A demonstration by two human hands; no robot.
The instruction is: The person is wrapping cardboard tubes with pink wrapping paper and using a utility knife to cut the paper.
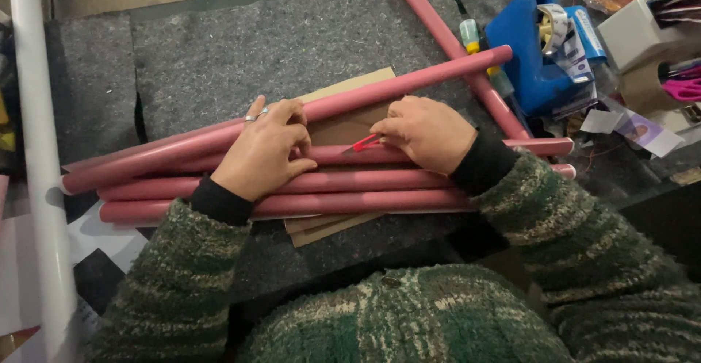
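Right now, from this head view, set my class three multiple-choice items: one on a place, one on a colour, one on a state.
1. Where does the blue tape dispenser stand?
A. upper right of the felt mat
B. lower left
C. on the rolls

2. What colour are the paper rolls under the hands?
A. white
B. pink
C. green

3. What is the right hand doing?
A. lying flat and empty
B. lifted off the rolls
C. gripping a small red cutter

Answers: 1 A, it sits beyond the rolls' right ends. 2 B, all those rolls are pink. 3 C, its red tip pokes out toward the left hand.
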